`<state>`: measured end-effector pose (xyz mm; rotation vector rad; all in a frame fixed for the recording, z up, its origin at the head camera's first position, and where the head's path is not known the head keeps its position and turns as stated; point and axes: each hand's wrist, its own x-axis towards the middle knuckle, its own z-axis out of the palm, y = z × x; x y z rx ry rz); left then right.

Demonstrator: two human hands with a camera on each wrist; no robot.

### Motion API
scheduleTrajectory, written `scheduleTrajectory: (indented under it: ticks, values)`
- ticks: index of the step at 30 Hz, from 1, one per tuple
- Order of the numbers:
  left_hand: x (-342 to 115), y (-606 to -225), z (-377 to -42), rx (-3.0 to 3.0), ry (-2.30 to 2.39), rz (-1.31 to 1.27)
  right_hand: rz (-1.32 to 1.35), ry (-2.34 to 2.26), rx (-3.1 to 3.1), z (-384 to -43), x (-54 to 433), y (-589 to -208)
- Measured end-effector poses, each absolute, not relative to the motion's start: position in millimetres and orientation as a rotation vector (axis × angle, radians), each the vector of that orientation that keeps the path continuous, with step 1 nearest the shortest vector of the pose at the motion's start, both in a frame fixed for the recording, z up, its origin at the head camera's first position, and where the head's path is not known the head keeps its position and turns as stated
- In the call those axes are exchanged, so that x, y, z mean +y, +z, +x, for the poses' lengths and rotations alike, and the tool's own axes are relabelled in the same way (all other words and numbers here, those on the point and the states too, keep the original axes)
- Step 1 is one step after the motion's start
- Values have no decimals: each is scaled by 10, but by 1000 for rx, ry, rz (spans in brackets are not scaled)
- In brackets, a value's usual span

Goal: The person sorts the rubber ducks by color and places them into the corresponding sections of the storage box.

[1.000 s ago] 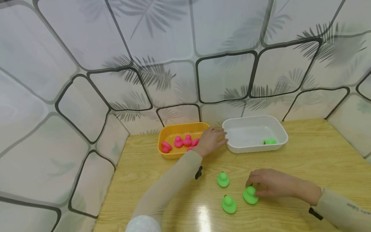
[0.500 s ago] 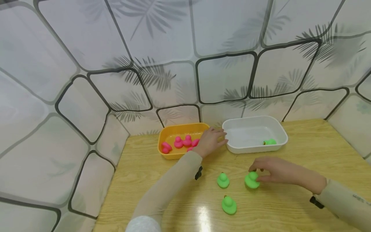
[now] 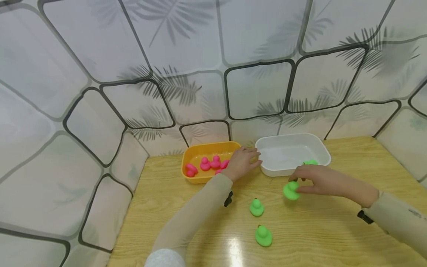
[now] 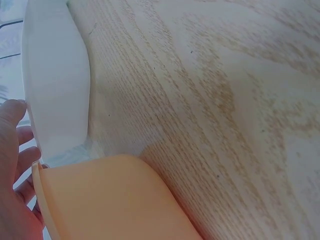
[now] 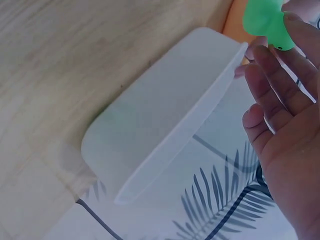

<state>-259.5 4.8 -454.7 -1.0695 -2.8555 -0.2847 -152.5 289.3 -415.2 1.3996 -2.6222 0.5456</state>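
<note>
The right hand point(image 3: 321, 180) pinched a green duck point(image 3: 291, 191) between thumb and fingers above the wooden table point(image 3: 156, 193), just near of the white tray point(image 3: 278, 157). The left hand point(image 3: 242, 163), fingers apart, lay over the orange tray's point(image 3: 195, 180) right end, fingertips at the white tray's left rim. Two more green ducks point(image 3: 256, 208) sat nearer and left; pink ducks point(image 3: 205, 164) filled part of the orange tray.
</note>
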Motion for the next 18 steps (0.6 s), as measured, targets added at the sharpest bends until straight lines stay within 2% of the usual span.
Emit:
scheduleTrajectory:
  ticks: [18]
  values:
    - [49, -4559, -2606, -2848, -280, -1067, 1315, 465, -2563, -1769, 2992, -3949]
